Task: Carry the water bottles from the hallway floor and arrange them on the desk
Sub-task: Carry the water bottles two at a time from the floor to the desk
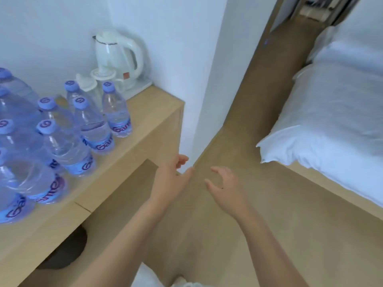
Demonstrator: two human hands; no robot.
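The water bottles point(62, 131) stand upright in a cluster on the desk point(145, 121), up and to the left of both your hands, well apart from them; the nearest bottle sits close to the desk's front edge, the farthest just in front of a white kettle point(118, 56) by the wall. Your left hand point(172, 175) is out in front of the desk's open underside, below the desktop edge, palm turned inward, fingers loosely curled and holding nothing. Your right hand point(223, 187) hangs beside it over the wooden floor point(248, 235), close but not touching, thumb and fingers spread in a relaxed curve, empty too. Both forearms reach forward from the bottom of the view, bare, converging toward the wall corner. To your right is a bed point(331, 125) with white linen, and the floor runs on past it toward the hallway at the top
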